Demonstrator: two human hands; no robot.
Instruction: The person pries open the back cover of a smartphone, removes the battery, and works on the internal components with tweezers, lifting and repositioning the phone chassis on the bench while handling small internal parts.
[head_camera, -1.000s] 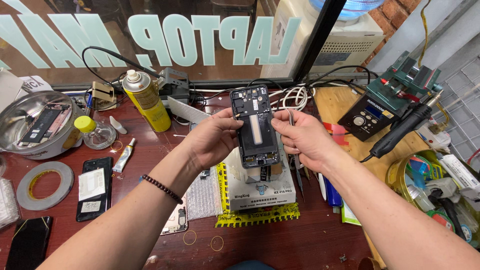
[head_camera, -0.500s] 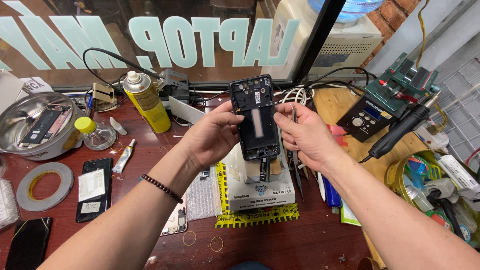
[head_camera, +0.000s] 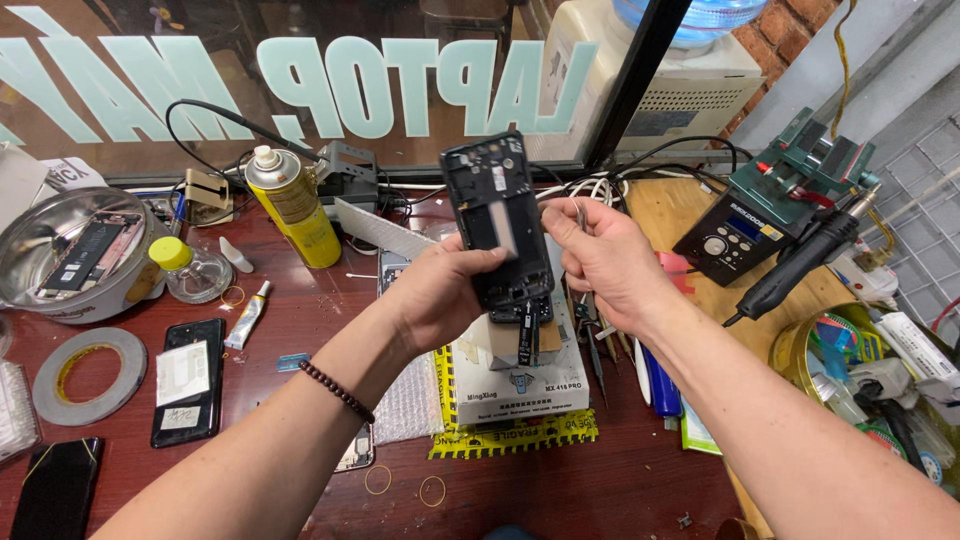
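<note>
Left hand fingers clamped on opened phone frame, held upright above the table. Right hand fingers pinched on thin tweezers, tip hard to make out. White box partly hidden underneath. Cluttered red-brown table by a window; yellow spray can stands at left.

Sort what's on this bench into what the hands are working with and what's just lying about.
In hand:
left hand
right hand
opened phone
tweezers

Lying about:
yellow spray can
tape roll
black phone
metal bowl
glue tube
</note>
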